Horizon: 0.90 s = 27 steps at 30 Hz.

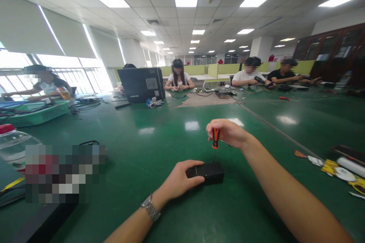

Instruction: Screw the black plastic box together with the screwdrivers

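Driver upright on blk. box, both hands engaged

Head view (only view). Box: lower ctr. of frame, lying flat on green table. L hand: approx. half closed, digits either side of box's L end, has hold of it. Metal watch on L wrist. R hand: just R of ctr., fingers curled closed at top of driver, orange/blk. handle. Shank approx. vert., tip at box top nr. R end; exact seat of tip too small to tell.

Lower L: long blk. item, upper part pixelated, can't ID. Far L: bottle, red cap; above it, green basket w/ cables. Upper ctr.-L: blk. PC case, gloves just beside its base.

R edge: white roll, nr. yellow-handled tool. Upper R: second driver, orange handle, lying flat, well apart from box.

Upper frame: co-workers seated along far side, incl. one in white top nr. ctr.; one at upper R holds dark item, type unclear.
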Motion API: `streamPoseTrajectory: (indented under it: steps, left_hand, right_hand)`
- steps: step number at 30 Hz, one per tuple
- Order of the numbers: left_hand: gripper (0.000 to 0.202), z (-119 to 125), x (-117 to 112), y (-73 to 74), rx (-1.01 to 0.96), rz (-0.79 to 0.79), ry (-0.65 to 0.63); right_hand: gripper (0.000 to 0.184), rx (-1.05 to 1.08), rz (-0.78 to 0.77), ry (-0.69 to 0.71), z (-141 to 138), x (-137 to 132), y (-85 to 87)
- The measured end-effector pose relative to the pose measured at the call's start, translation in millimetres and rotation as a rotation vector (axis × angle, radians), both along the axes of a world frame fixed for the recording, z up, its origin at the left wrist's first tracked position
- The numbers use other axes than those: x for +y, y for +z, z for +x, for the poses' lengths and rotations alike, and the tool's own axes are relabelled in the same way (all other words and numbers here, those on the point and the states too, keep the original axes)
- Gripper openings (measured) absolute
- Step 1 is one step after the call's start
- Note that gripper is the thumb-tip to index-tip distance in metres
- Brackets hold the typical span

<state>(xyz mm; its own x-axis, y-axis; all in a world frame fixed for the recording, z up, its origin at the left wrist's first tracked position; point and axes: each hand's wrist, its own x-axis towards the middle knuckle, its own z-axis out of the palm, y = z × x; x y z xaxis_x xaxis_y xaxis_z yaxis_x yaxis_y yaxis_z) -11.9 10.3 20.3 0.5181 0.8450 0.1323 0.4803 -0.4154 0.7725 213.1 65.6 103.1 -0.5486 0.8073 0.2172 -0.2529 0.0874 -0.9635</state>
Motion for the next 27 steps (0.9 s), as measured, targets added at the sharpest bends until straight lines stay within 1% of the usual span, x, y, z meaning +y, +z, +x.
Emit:
streamPoseTrajectory:
  steps: [2,4,5,8,9,12,14,18,20,23,27]
  left_hand:
    - [0.045,0.2,-0.3,0.3,0.000,0.000,0.000]
    - [0.045,0.4,-0.5,0.4,-0.003,0.001,-0.003]
    - [0.045,0.3,-0.5,0.3,-0.007,0.002,-0.003]
    - [0.044,0.0,0.0,-0.8,-0.010,0.009,-0.004]
    - [0.044,-0.1,0.2,-1.3,-0.009,0.011,-0.004]
    - [0.045,-0.5,0.8,-2.5,-0.008,0.016,-0.008]
    - [0.045,-0.6,0.9,-2.8,-0.009,0.021,-0.012]
    - [0.045,-0.5,0.6,-2.7,-0.008,0.031,-0.009]
    - [0.046,-0.5,0.5,-2.5,-0.008,0.030,-0.006]
    - [0.045,-0.6,0.3,-1.8,-0.005,0.022,-0.011]
    - [0.045,-1.1,0.1,-1.4,-0.005,0.013,-0.013]
  right_hand:
    - [0.020,0.013,0.002,0.103,0.3,-1.3,0.7]
    - [0.021,0.022,-0.001,0.160,-1.2,-3.0,2.0]
    - [0.019,0.019,-0.008,0.152,-2.2,-3.9,2.8]
    - [0.014,0.012,-0.026,0.070,-4.2,-5.7,4.3]
    - [0.016,0.015,-0.027,0.068,-4.4,-6.2,4.3]
    - [0.018,0.029,-0.010,0.155,-4.6,-7.7,3.8]
    - [0.018,0.024,-0.008,0.175,-5.7,-9.1,3.9]
    - [0.018,0.053,-0.043,0.073,-7.9,-10.1,5.0]
    - [0.016,0.085,-0.040,0.077,-7.5,-8.9,4.5]
    - [0.016,0.091,-0.026,0.122,-6.0,-6.8,2.6]
    - [0.022,0.077,-0.038,0.065,-5.2,-6.7,0.9]
